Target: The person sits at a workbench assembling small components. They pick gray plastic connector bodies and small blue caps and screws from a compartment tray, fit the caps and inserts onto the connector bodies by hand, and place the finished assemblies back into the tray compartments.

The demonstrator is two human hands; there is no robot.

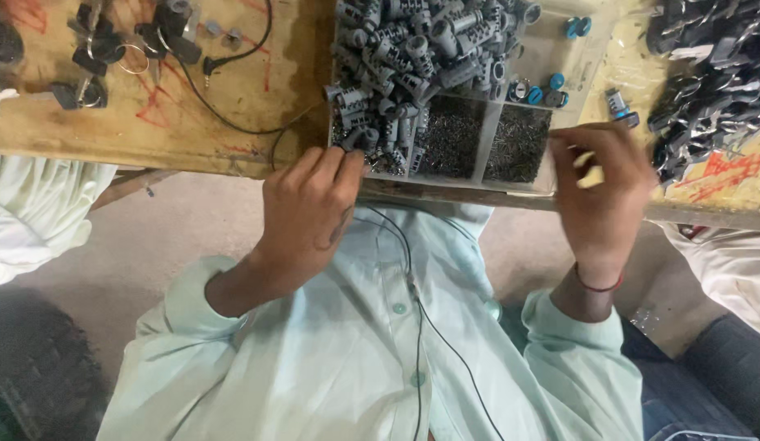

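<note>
The fingertips of the left hand [310, 216] are hidden among the grey plastic parts [412, 49], so a grip cannot be told. The right hand [600, 192] is blurred. The divided tray [559, 49] and wooden tabletop [257, 131] are cut off by the picture's top edge.

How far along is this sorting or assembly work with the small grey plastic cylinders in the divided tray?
Done: hard to tell; a heap of dark assembled-looking parts lies on the wooden bench at right. In hand: the left hand reaches into the pile of small grey ribbed plastic cylinders in the clear divided tray; the right hand pinches something small, blurred. Left: the grey pile remains large, and both compartments of tiny dark metal pins look full.
</note>
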